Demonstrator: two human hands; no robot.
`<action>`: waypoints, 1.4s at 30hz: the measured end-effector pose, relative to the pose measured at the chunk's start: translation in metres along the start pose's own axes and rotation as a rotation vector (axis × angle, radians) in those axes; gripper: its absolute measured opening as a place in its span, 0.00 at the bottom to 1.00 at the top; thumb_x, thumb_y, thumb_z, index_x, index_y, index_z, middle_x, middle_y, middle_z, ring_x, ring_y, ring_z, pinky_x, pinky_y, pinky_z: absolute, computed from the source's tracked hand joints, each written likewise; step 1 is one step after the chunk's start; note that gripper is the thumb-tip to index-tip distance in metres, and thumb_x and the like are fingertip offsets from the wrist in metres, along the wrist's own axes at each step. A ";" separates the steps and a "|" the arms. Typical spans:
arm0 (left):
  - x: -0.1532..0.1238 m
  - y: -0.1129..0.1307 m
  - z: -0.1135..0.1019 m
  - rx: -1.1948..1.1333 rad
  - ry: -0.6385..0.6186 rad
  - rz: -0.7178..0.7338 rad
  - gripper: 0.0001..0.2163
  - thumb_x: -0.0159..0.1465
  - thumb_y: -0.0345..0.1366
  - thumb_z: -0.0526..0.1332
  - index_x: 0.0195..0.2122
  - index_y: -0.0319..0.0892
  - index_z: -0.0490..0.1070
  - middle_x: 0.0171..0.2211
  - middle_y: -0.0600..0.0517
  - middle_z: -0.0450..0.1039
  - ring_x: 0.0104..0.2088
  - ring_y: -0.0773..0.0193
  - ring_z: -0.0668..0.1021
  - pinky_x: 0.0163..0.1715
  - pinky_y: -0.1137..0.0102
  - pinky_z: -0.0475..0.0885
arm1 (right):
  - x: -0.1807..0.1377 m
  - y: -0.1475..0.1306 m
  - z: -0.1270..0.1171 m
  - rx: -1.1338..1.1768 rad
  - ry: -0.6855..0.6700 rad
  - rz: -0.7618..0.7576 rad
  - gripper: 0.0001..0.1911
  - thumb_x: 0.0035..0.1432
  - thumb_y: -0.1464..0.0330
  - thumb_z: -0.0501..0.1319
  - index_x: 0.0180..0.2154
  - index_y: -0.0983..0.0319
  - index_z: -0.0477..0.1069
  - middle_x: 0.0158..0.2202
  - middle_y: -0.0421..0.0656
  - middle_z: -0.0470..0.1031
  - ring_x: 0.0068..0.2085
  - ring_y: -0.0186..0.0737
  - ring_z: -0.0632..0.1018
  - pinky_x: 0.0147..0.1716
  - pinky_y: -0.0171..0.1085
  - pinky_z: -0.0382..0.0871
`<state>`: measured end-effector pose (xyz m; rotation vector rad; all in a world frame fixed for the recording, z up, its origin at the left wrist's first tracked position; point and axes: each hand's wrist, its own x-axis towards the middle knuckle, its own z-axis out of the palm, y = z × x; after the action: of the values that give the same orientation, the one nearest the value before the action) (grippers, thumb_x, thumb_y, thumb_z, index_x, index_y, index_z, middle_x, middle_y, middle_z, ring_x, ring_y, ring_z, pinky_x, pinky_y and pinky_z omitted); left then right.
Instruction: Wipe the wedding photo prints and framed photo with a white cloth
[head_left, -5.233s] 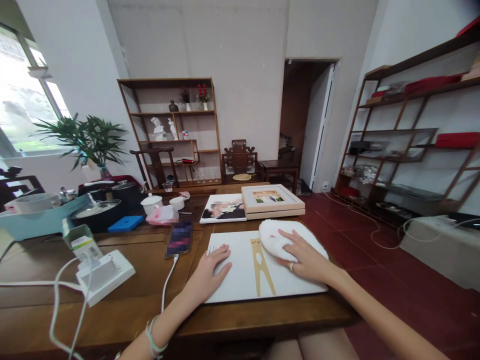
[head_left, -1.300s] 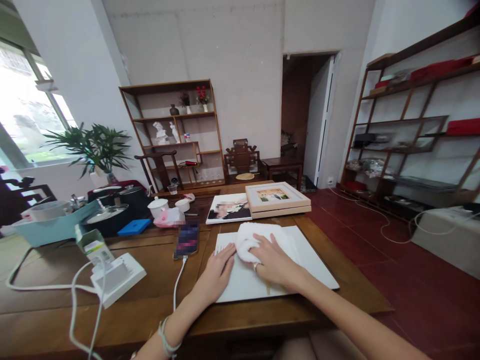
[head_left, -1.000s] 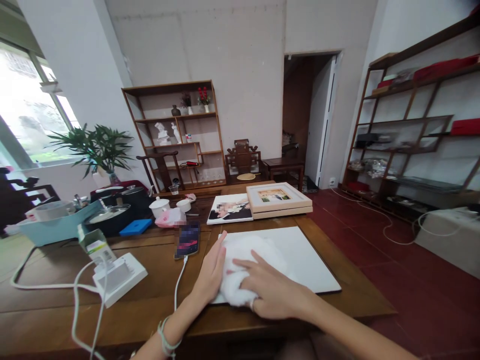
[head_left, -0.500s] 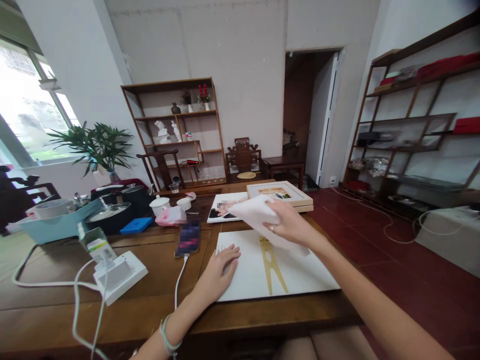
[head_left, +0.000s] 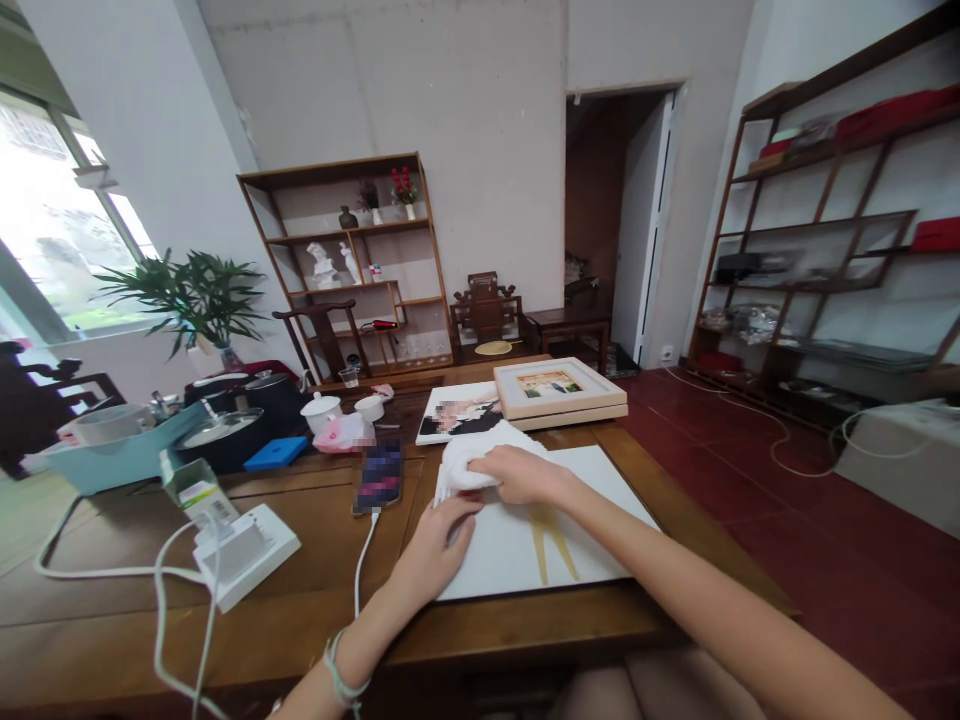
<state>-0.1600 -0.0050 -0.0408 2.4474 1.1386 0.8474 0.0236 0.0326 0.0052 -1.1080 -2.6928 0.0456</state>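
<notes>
A white board (head_left: 495, 565) with a yellow forked shape (head_left: 553, 555) on it lies at the table's near edge. My left hand (head_left: 439, 545) rests on the board's left side, fingers stretched out and partly flat. With fingers bunched around a white cloth (head_left: 461, 465), my right hand (head_left: 521, 475) presses it near the board's upper left corner, close to my left fingertips. The upper part of the yellow shape is hidden by my right hand and forearm.
Behind the board lie a photo print (head_left: 465, 412) and a pale wooden picture frame (head_left: 562, 385). To the left are a phone (head_left: 379, 475) on a charging cable, a white power strip (head_left: 251, 550), a blue box (head_left: 276, 452), pots (head_left: 225, 435) and a light-blue bin (head_left: 124, 455).
My right hand has brought the cloth down and to the left, from above the board onto its upper left part. My left hand stays on the board.
</notes>
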 end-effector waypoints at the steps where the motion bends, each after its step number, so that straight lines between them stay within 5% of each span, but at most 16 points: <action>1: 0.000 -0.001 0.001 -0.005 0.000 -0.008 0.12 0.61 0.32 0.51 0.43 0.46 0.70 0.48 0.50 0.71 0.51 0.57 0.69 0.54 0.57 0.58 | -0.007 0.007 -0.003 0.003 -0.004 0.032 0.18 0.44 0.80 0.53 0.39 0.62 0.67 0.36 0.45 0.74 0.39 0.45 0.72 0.34 0.35 0.61; 10: -0.002 0.001 0.001 -0.009 -0.035 -0.053 0.13 0.61 0.33 0.51 0.44 0.46 0.69 0.49 0.50 0.70 0.55 0.57 0.66 0.55 0.52 0.54 | -0.097 0.054 -0.010 0.019 0.006 0.334 0.25 0.42 0.81 0.49 0.45 0.63 0.65 0.46 0.50 0.70 0.47 0.49 0.68 0.43 0.42 0.60; 15: -0.002 -0.003 0.003 0.008 -0.014 -0.058 0.15 0.61 0.34 0.51 0.48 0.44 0.68 0.52 0.48 0.67 0.55 0.57 0.66 0.56 0.53 0.55 | -0.129 0.015 0.008 -0.023 0.051 0.316 0.22 0.41 0.81 0.49 0.40 0.64 0.68 0.59 0.48 0.55 0.60 0.44 0.52 0.57 0.47 0.42; 21: -0.002 -0.004 0.004 0.022 -0.029 -0.068 0.16 0.61 0.35 0.51 0.50 0.45 0.66 0.54 0.48 0.64 0.57 0.55 0.63 0.56 0.51 0.52 | -0.162 -0.032 0.013 0.002 0.047 0.321 0.25 0.38 0.80 0.49 0.40 0.60 0.68 0.61 0.44 0.51 0.61 0.42 0.48 0.58 0.50 0.41; 27: -0.003 -0.007 0.005 0.009 -0.018 -0.026 0.16 0.61 0.37 0.52 0.50 0.45 0.66 0.54 0.48 0.65 0.57 0.55 0.62 0.56 0.52 0.53 | -0.144 -0.008 0.001 0.091 0.039 0.310 0.22 0.37 0.79 0.50 0.38 0.62 0.69 0.60 0.45 0.52 0.61 0.43 0.48 0.58 0.49 0.40; 34: -0.003 -0.005 0.002 0.051 -0.050 -0.039 0.16 0.61 0.37 0.52 0.51 0.45 0.65 0.54 0.47 0.64 0.57 0.55 0.62 0.56 0.51 0.53 | -0.096 0.039 -0.002 0.135 0.068 0.476 0.13 0.52 0.67 0.51 0.38 0.63 0.70 0.55 0.49 0.62 0.58 0.51 0.57 0.53 0.48 0.52; 42: -0.005 -0.008 0.005 0.046 -0.008 -0.012 0.15 0.61 0.37 0.52 0.50 0.46 0.65 0.54 0.48 0.65 0.57 0.56 0.63 0.56 0.53 0.54 | -0.118 0.004 -0.005 0.089 0.025 0.437 0.21 0.44 0.78 0.48 0.40 0.64 0.69 0.53 0.49 0.65 0.57 0.48 0.59 0.56 0.47 0.48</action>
<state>-0.1642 -0.0041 -0.0504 2.4762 1.1807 0.8160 0.1088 -0.0474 -0.0136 -1.6298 -2.3506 0.2194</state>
